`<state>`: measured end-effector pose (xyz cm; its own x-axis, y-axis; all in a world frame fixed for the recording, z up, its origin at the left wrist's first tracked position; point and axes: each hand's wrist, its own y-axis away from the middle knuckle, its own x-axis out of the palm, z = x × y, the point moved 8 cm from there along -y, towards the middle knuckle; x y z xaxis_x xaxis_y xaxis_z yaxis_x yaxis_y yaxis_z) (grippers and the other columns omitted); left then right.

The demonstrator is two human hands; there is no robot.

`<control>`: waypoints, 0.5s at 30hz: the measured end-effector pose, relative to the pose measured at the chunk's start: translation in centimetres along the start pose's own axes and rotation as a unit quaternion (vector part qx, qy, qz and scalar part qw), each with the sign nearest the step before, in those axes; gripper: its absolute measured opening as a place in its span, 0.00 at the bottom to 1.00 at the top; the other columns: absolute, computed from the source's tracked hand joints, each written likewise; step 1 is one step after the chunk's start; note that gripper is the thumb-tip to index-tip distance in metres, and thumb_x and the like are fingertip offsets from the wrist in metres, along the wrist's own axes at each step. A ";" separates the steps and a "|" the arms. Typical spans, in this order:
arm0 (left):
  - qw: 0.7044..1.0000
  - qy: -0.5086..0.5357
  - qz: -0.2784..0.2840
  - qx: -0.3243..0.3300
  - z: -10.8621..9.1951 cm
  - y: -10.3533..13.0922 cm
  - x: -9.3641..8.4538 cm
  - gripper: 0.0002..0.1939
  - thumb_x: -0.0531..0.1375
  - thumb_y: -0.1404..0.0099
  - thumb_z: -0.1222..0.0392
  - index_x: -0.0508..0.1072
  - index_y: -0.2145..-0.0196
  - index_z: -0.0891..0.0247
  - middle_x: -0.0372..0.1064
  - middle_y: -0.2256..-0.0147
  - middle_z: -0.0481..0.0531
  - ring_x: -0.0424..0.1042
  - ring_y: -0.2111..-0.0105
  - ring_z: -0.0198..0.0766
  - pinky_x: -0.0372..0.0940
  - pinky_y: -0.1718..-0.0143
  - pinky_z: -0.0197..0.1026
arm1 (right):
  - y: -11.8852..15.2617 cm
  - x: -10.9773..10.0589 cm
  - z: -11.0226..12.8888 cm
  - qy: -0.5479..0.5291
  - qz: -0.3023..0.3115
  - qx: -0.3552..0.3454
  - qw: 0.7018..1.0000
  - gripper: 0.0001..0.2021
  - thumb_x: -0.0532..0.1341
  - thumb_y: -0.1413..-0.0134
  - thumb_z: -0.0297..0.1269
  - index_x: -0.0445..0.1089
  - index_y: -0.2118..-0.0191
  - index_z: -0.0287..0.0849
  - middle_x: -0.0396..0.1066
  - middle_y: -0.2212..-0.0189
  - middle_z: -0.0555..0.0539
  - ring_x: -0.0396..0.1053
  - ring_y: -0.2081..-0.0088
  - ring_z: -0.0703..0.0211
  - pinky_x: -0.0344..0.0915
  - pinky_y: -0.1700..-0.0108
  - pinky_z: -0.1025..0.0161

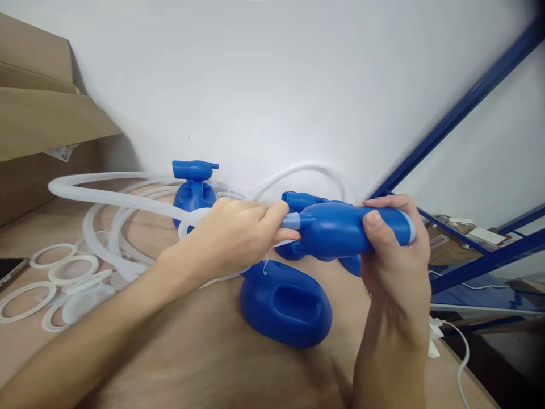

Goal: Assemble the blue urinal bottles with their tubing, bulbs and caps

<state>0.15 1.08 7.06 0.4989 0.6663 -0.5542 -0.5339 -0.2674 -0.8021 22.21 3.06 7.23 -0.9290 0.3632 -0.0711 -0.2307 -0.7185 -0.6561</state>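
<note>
My left hand point(244, 230) is closed round the end of a translucent white hose point(123, 199). That end sits on the narrow spout of a blue bulb-shaped part point(336, 230). The wide end of the same part, with a pale rim, is wrapped by the fingers of my right hand point(395, 244). Below them a blue rounded container point(285, 307) with a recess lies on the wooden table point(191, 358). Behind my left hand stands another blue container point(193, 196) with a blue spout piece point(193, 170) on top.
White rings point(72, 270) and coiled hose lie at the left, near a dark phone point(11, 271). A cardboard box point(42, 113) stands at the back left. More blue pieces point(298, 200) are behind the held part. A blue metal rack point(464, 113) is at the right.
</note>
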 end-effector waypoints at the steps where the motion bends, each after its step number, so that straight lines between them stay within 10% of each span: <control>1: 0.999 -0.026 -0.022 0.012 -0.2 0.0 0.0 0.24 0.47 0.17 0.48 0.68 0.67 0.65 0.69 0.78 0.50 0.72 0.79 0.40 0.46 0.80 0.41 | -0.2 0.1 -0.4 -0.005 0.003 0.018 1.000 0.19 0.76 0.53 0.56 0.72 0.64 0.50 0.70 0.68 0.52 0.67 0.73 0.60 0.64 0.76 0.62; 5: 0.995 -0.047 -0.075 0.035 -0.9 0.0 -0.2 0.21 0.52 0.19 0.48 0.71 0.64 0.67 0.71 0.74 0.50 0.73 0.75 0.38 0.47 0.79 0.40 | -0.9 0.4 -1.3 -0.044 0.039 0.031 0.998 0.20 0.76 0.55 0.57 0.72 0.65 0.50 0.67 0.73 0.54 0.62 0.78 0.62 0.59 0.81 0.64; 9: 0.988 0.151 -0.007 -0.029 0.6 -0.5 0.1 0.18 0.55 0.20 0.49 0.75 0.57 0.67 0.75 0.70 0.50 0.74 0.71 0.37 0.56 0.74 0.38 | -1.2 -0.5 0.2 -0.029 0.049 -0.087 0.995 0.19 0.77 0.54 0.53 0.74 0.60 0.53 0.74 0.66 0.51 0.75 0.68 0.53 0.74 0.68 0.55; 15: 0.797 0.513 0.294 -0.124 1.5 0.5 1.9 0.16 0.55 0.21 0.52 0.79 0.60 0.61 0.78 0.66 0.48 0.77 0.67 0.34 0.65 0.69 0.33 | 0.3 -0.7 4.1 -0.022 0.068 -0.333 0.940 0.23 0.80 0.58 0.48 0.77 0.56 0.51 0.72 0.66 0.51 0.77 0.59 0.48 0.79 0.59 0.48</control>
<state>-0.21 3.28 5.93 0.5759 -0.5106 -0.6384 -0.7934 -0.5372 -0.2861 21.66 0.18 10.15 -0.9513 0.2593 -0.1669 0.1099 -0.2209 -0.9691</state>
